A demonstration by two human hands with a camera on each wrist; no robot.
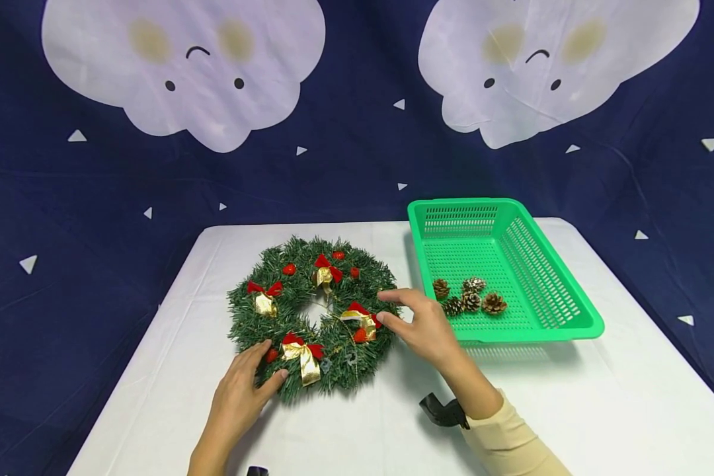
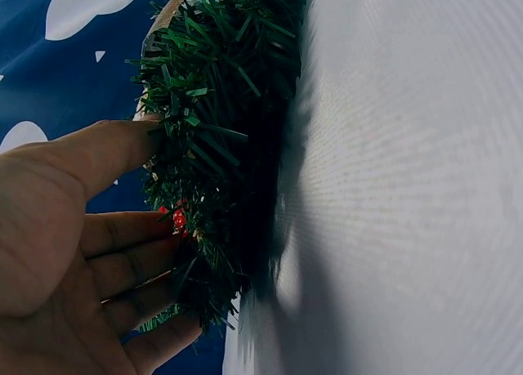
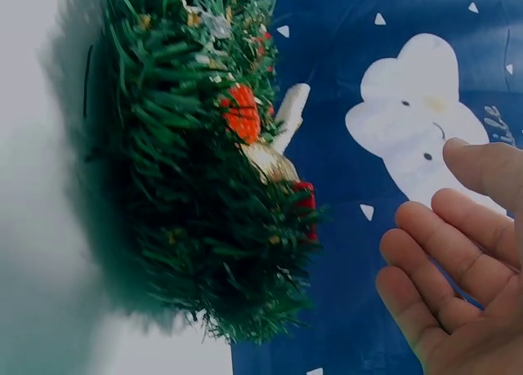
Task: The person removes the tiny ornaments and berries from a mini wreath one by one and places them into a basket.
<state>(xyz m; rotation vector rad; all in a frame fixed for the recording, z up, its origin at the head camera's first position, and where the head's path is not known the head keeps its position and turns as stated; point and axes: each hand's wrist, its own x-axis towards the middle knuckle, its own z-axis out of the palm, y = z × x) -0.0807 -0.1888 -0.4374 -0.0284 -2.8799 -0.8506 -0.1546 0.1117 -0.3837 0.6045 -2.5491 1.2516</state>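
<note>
A round green artificial wreath (image 1: 291, 311) lies flat on the white table. Red-and-gold bows decorate it, among them a front bow (image 1: 306, 360) and a right-hand bow (image 1: 359, 317), along with small red berries (image 1: 289, 269). My left hand (image 1: 238, 390) rests at the wreath's near left edge; in the left wrist view its thumb and extended fingers (image 2: 135, 265) touch the greenery. Over the wreath's right side is my right hand (image 1: 422, 327), close to the right-hand bow. The right wrist view shows that hand (image 3: 466, 285) apart from the wreath, fingers loosely bent and holding nothing.
A green plastic basket (image 1: 562, 271) stands to the right, near the right forearm. Several pine cones (image 1: 471, 302) lie inside toward its near left corner. A black wrist mount (image 1: 442, 411) sits below the right wrist. Behind the table hangs a dark blue cloth (image 1: 357, 178).
</note>
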